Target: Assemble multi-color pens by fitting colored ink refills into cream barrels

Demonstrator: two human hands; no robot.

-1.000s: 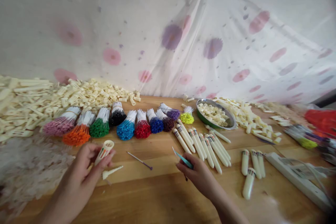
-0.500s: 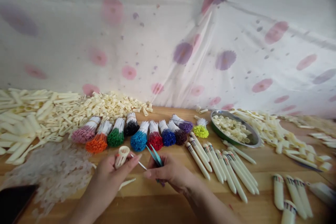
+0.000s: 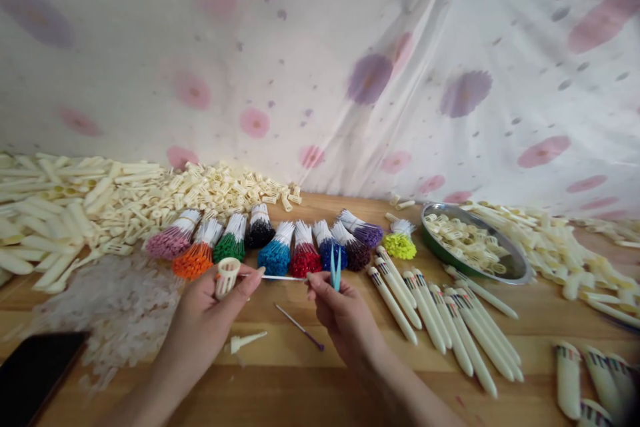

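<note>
My left hand (image 3: 210, 310) is closed round a cream slotted pen sleeve (image 3: 227, 277), open end up, and its thumb and finger pinch one end of a thin white pen refill (image 3: 283, 277). The fingertips of my right hand (image 3: 345, 313) close on the refill's other end, so it is stretched level between both hands. Light-blue tweezers (image 3: 335, 268) stick up from the right hand, tips apart. On the table below lies a loose refill with a purple end (image 3: 300, 327), beside a small cream pointed part (image 3: 247, 341).
Colour-sorted refill bundles (image 3: 280, 250) stand in a row behind my hands. Assembled multicolour pens (image 3: 440, 313) lie at right, near a metal bowl (image 3: 523, 273) of slotted parts. Cream barrels (image 3: 45, 227), clear plastic pieces (image 3: 120, 313) and a phone (image 3: 40, 373) are at left.
My right hand has moved right and up, and the tweezers now stand upright. The refill between my hands shows at greater length. The purple-ended refill now lies in plain view.
</note>
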